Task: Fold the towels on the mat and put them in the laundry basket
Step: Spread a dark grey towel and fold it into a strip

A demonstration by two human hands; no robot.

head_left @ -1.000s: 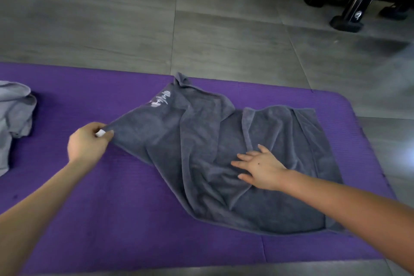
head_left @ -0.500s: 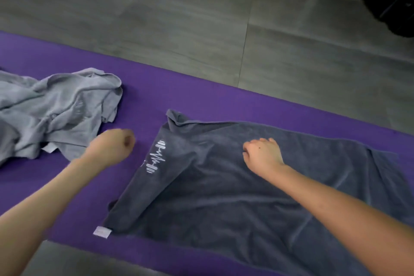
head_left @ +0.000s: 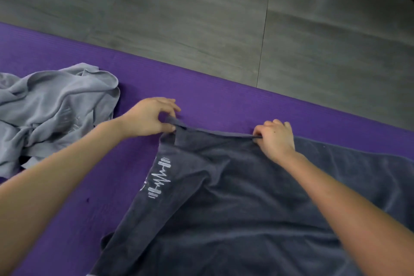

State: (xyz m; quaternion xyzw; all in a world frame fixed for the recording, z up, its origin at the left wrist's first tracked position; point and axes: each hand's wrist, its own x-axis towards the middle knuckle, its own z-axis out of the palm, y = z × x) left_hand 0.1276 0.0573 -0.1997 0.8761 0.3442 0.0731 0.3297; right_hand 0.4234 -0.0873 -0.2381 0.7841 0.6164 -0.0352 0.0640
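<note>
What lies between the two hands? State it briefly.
In the head view, only the far hem of the dark grey towel runs between the left hand and the right hand, both pinching it, over the purple mat.

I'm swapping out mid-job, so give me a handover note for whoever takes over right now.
The left hand pinches the far left corner of the dark grey towel. The right hand pinches its far edge.
That towel lies spread on the purple mat; a light grey towel lies crumpled to its left. The laundry basket is not in view.
Done: no towel folded. Left: fold both, put them in the basket.
</note>
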